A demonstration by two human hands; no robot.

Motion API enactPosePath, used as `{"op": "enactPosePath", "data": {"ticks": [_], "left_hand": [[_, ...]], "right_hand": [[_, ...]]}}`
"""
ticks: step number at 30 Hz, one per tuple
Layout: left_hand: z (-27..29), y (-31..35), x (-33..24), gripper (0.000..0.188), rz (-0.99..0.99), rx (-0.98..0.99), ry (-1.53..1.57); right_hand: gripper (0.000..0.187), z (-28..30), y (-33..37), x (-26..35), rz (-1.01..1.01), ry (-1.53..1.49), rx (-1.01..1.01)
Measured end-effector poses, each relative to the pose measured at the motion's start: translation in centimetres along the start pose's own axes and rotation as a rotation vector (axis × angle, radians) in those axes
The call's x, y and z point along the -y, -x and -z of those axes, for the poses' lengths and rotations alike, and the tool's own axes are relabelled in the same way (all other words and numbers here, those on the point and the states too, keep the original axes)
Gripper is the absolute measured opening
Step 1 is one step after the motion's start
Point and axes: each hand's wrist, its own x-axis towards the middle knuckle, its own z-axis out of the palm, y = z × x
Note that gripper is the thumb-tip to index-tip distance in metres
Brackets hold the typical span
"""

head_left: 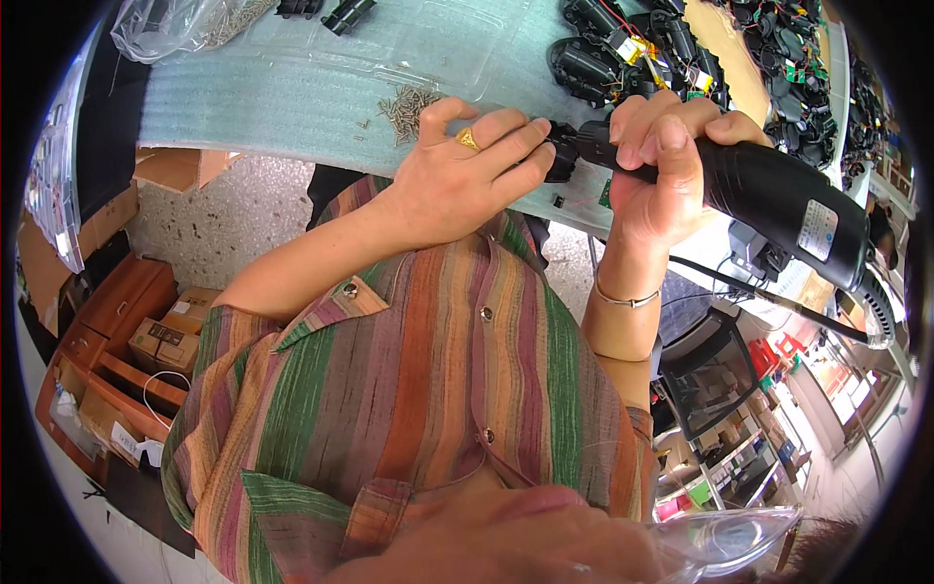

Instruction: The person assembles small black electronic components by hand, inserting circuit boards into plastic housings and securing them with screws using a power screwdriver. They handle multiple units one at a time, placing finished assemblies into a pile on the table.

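My right hand is wrapped round a black electric screwdriver with a cord at its rear end. The driver's front end points left, to a small black plastic part at the table's near edge. My left hand, with a gold ring, has its fingertips closed on that part; much of it is hidden by the fingers. The driver's tip meets the part or lies very near it; which, I cannot tell. Just beyond my left hand lies a pile of small screws on the pale green foam mat.
Black plastic housings with wires and yellow-wrapped cells fill the far right. A clear plastic bag of screws and black pieces lie at the far left. The driver's black cord hangs at right, near a mesh chair.
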Motion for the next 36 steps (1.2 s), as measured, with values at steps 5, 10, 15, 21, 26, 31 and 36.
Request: {"op": "enactPosePath", "data": {"ticks": [5, 10, 15, 21, 26, 31, 36], "left_hand": [[0.1, 0.2, -0.1, 0.030, 0.007, 0.000, 0.001], [0.0, 0.1, -0.3, 0.030, 0.003, -0.051, -0.013], [0.2, 1.4, -0.3, 0.033, 0.001, -0.072, 0.041], [0.5, 1.6, -0.2, 0.034, -0.014, -0.095, 0.068], [0.5, 1.9, 0.0, 0.033, -0.034, -0.098, 0.071], [0.4, 1.8, -0.1, 0.033, -0.028, -0.110, 0.066], [1.3, 1.2, 0.3, 0.036, 0.059, -0.201, 0.136]], "right_hand": [[0.038, -0.3, 0.4, 0.0, 0.027, 0.123, 0.048], [0.047, 0.8, 0.1, 0.6, 0.045, 0.161, 0.085], [0.055, -1.1, 0.4, 0.9, 0.091, -0.074, 0.073], [0.054, -5.3, -1.4, -3.8, 0.201, 0.033, 0.046], [0.048, -6.1, -2.7, -6.4, 0.111, 0.084, 0.096], [0.046, -5.9, -2.2, -6.1, 0.035, 0.140, 0.088], [0.047, -6.2, -2.2, -4.7, 0.117, 0.024, 0.040]]}}
